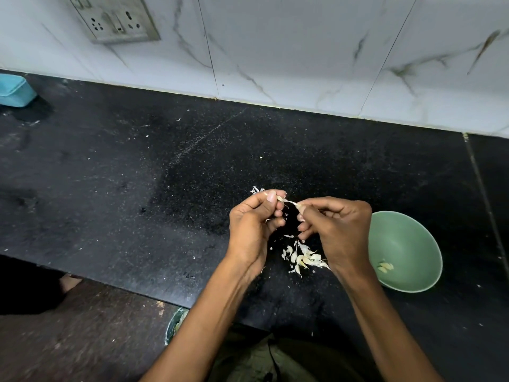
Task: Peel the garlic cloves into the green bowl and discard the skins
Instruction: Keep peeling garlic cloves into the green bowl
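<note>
The left hand (pixel 254 227) is held above the black bench (pixel 115 188), fingers curled, its thumb and forefinger pinching one end of a garlic clove (pixel 281 199). The right hand (pixel 334 230) faces it just beside, fingers curled too, pinching a strip of skin (pixel 296 204) that stretches from the clove to its fingertips. Both hands hover near the bench's front edge, toward its right end. Below and between them, a heap of garlic skins (pixel 303 257) lies on the bench surface, with a few more scraps (pixel 255 190) just beyond the left hand's fingers. The green bowl (pixel 407 244) stands on the bench just to the right of the right hand, close to the front edge, and holds a few peeled cloves (pixel 385 266) at its bottom. A light-blue container (pixel 15 91) sits at the bench's far left corner against the marble wall.
</note>
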### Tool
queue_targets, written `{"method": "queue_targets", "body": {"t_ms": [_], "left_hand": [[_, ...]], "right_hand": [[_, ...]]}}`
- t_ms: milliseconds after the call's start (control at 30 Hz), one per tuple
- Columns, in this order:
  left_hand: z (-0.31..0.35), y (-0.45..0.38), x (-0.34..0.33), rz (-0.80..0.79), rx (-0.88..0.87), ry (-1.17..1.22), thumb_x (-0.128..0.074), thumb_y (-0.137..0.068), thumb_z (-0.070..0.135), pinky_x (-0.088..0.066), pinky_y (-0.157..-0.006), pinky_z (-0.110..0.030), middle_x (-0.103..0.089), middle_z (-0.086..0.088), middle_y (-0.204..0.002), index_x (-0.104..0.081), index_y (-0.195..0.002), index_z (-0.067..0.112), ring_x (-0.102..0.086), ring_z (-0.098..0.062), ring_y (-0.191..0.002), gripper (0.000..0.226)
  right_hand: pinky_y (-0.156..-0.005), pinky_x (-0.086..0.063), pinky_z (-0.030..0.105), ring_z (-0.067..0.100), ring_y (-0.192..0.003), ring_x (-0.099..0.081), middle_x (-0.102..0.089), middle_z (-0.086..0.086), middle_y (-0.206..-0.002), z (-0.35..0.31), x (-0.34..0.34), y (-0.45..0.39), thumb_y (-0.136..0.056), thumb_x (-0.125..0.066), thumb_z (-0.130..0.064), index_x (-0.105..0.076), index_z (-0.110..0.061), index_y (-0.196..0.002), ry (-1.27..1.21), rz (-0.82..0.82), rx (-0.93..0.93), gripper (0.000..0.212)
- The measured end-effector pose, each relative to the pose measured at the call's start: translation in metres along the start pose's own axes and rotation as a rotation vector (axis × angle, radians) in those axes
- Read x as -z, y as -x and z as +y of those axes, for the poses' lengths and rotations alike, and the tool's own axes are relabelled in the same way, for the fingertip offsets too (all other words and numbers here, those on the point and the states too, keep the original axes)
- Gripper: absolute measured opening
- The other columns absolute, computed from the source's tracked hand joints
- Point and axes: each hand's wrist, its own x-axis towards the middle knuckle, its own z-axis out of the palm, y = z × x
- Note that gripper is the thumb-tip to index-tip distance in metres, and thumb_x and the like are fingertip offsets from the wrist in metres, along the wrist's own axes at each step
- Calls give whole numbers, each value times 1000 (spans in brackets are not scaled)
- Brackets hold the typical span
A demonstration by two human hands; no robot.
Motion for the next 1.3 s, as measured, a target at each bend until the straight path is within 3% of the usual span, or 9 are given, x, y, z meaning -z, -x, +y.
{"method": "queue_targets", "body": {"t_ms": [133, 233, 333, 467, 700, 833, 1100, 1300], "left_hand": [[3, -3, 8, -3, 3, -36, -59, -95, 7, -53, -59, -18, -68, 1, -83, -78, -81, 12, -56, -5, -71, 25], [1, -3, 10, -14, -1, -64, -64, -90, 12, -55, -64, -21, -72, -1, -91, -75, -89, 6, -60, -8, -77, 13], [-2, -2, 10, -16, -10, -84, -67, -85, 18, -56, -66, -22, -72, -5, -94, -73, -98, 0, -62, -11, -80, 22], [-6, -1, 10, 1, -36, -100, -66, -91, 11, -56, -68, -24, -72, -8, -94, -74, -100, 0, -64, -16, -82, 15], [-7, 1, 8, 12, -106, -165, -66, -92, 4, -60, -82, -33, -75, -18, -99, -73, -105, -5, -69, -27, -87, 17], [-4, 3, 7, -10, -221, -304, -63, -93, -4, -59, -85, -32, -72, -18, -107, -75, -107, -3, -70, -20, -93, 18], [-4, 0, 11, -65, -446, -561, -66, -90, -8, -51, -85, -24, -67, -7, -98, -78, -106, 10, -66, -15, -97, 27], [-4, 1, 11, -79, -596, -718, -61, -88, -16, -53, -80, -27, -63, -2, -94, -79, -105, 8, -63, -17, -92, 35]], "right_hand": [[-50, -60, 35, 25, -53, -70, -74, 9, -68, 2, 6, -3, -87, -72, 9, -79, -8, -85, 49, -27, 45, 18], [-56, -63, 40, 24, -59, -73, -75, 6, -75, 2, 4, -3, -90, -70, 0, -79, -7, -90, 119, -92, 100, 11], [-55, -62, 46, 22, -62, -72, -73, -2, -81, 0, -1, -3, -87, -69, -10, -80, -10, -91, 198, -124, 170, 12], [-55, -61, 47, 19, -60, -71, -71, -9, -75, 1, -5, -4, -85, -78, -3, -81, -13, -82, 260, -121, 208, 10], [-54, -62, 43, 12, -59, -74, -73, -7, -71, 0, -9, -4, -84, -79, 0, -78, -9, -78, 265, -126, 199, 11], [-55, -62, 44, 14, -61, -75, -75, -4, -71, 0, -8, -4, -85, -79, -1, -79, -9, -79, 250, -126, 203, 10], [-52, -61, 41, 26, -54, -71, -75, 8, -68, -3, -7, -4, -89, -75, 1, -80, -5, -85, 88, -104, 9, 8], [-49, -58, 32, 22, -51, -68, -73, 9, -64, -10, -11, -2, -88, -71, 7, -79, -4, -77, -10, -59, -80, 17]]}}
